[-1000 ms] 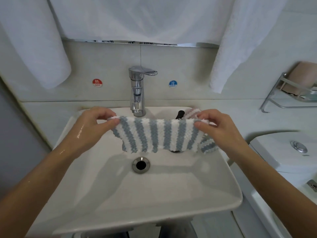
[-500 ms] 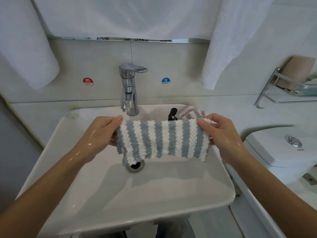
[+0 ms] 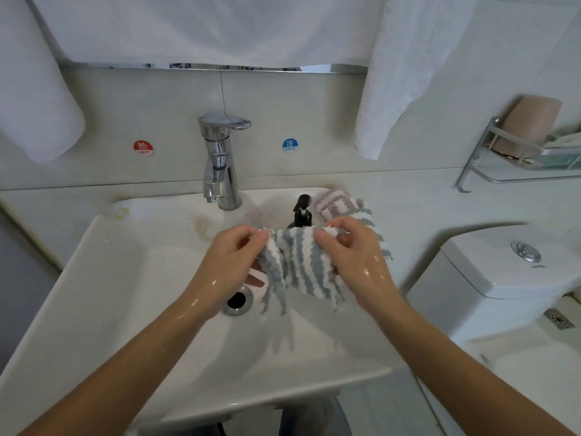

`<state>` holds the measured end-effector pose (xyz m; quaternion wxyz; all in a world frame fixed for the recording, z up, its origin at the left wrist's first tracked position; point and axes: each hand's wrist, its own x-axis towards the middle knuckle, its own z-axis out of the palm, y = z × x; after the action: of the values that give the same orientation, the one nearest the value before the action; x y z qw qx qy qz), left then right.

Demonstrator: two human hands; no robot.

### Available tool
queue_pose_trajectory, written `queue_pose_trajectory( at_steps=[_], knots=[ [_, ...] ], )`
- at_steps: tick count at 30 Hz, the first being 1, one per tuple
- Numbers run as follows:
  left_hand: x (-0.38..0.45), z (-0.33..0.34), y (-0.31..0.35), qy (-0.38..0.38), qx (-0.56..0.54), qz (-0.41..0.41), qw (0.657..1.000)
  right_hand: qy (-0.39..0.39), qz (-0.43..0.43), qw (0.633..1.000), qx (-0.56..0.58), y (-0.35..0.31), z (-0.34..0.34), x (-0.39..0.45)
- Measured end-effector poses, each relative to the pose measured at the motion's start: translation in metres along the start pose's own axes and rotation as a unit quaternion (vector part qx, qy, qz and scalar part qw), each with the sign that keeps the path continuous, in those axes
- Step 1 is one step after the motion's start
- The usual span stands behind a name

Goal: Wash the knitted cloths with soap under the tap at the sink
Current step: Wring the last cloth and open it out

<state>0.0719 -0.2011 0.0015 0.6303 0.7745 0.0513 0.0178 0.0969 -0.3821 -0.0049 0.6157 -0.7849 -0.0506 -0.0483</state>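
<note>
The grey-and-white striped knitted cloth (image 3: 298, 262) hangs bunched over the middle of the sink (image 3: 110, 278), so drips fall in. The left hand (image 3: 232, 262) and right hand (image 3: 352, 259) each pinch its top edge, close together. The tap (image 3: 220, 158) at 12 o'clock looks dry. The soap pump bottle (image 3: 301, 212) and a pink striped cloth (image 3: 339, 206) wait at 1 o'clock. There is open room at 9 o'clock.
</note>
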Motion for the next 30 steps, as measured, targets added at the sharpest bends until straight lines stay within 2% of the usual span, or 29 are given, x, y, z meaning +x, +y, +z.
queue_pose_trajectory(
  at_steps=[3, 6, 13, 16, 18, 20, 22, 23, 25, 27, 29, 30],
  knots=[
    [-0.002, 0.014, 0.002, -0.001, 0.007, 0.041, 0.999, 0.000, -0.052, 0.998, -0.024, -0.001, 0.014, -0.006],
    [-0.004, 0.021, 0.000, -0.024, 0.061, 0.114, 0.991, -0.002, -0.090, 0.995, -0.039, -0.001, 0.021, -0.012],
    [-0.004, 0.023, -0.012, -0.106, 0.189, 0.252, 0.943, -0.041, -0.059, 0.997, 0.026, 0.003, 0.012, -0.019],
    [-0.004, 0.029, -0.009, -0.104, 0.145, 0.264, 0.948, -0.019, -0.088, 0.995, 0.044, 0.006, 0.002, -0.017],
    [-0.004, 0.033, -0.006, -0.054, 0.090, 0.270, 0.957, -0.010, -0.091, 0.995, 0.045, 0.007, -0.008, -0.015],
    [-0.001, 0.034, -0.004, 0.018, 0.072, 0.259, 0.963, 0.002, -0.069, 0.996, 0.063, 0.006, -0.020, -0.013],
    [0.002, 0.038, -0.004, 0.046, 0.072, 0.222, 0.971, 0.012, -0.037, 0.996, 0.083, 0.006, -0.033, -0.010],
    [0.004, 0.041, -0.004, 0.029, 0.062, 0.184, 0.981, 0.012, -0.023, 0.995, 0.093, 0.005, -0.040, -0.009],
    [0.006, 0.047, -0.002, -0.055, -0.014, 0.082, 0.995, -0.011, 0.002, 0.993, 0.114, 0.003, -0.052, -0.007],
    [0.005, 0.056, 0.002, -0.126, -0.092, 0.022, 0.988, -0.041, 0.023, 0.990, 0.131, 0.004, -0.061, -0.005],
    [0.006, 0.066, 0.004, -0.108, -0.113, 0.019, 0.988, -0.054, 0.020, 0.995, 0.086, 0.007, -0.068, -0.002],
    [0.007, 0.072, 0.004, -0.080, -0.117, 0.018, 0.990, -0.050, -0.001, 0.998, 0.029, 0.010, -0.071, 0.000]
  ],
)
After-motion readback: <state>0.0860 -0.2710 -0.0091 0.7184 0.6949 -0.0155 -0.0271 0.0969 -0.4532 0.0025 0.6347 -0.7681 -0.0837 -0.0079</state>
